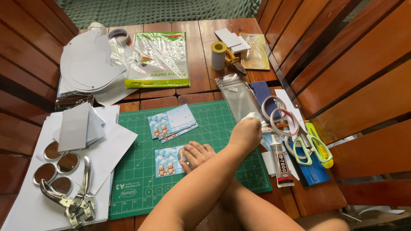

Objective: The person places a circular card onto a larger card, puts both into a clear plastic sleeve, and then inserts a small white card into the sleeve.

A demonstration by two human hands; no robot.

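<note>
Arms crossed over the near edge of the tabletop (192, 92), as far as I can read it: the left forearm lies on top and runs far-right, and the right passes beneath it toward the left.

Right hand (197, 155): fingers together, tips pressed down on the right end of the bear card (168, 161). The grip encloses nothing; it only pins the card flat to the green cutting mat (222, 124). The card's long axis runs left-right, and most of its length lies left of my fingers. This hand is the nearer one to the card and is touching it.

Near left, off the mat: a metal punch tool (75, 199) on white sheets, with round mirrors (58, 164) just beyond it.

Near right, off the mat edge: a glue tube (280, 162), nozzle pointing far, and green-handled scissors (314, 147) to its right.

Left hand (245, 134): further out, at the mat's right edge, well right of the bear card. Its grip is narrow, pinched on a white scrap (251, 116) that shows past the knuckles. I cannot tell whether the scrap is paper or tissue.

Mid-mat, beyond the pinned card: a fanned stack of cards (171, 122) of the same print, apart from both hands.

Beyond the left hand: a clear sleeve (237, 96), with tape rings (278, 113) to its right.

Far: a thread spool (218, 54) and a green paper pack (160, 60).
</note>
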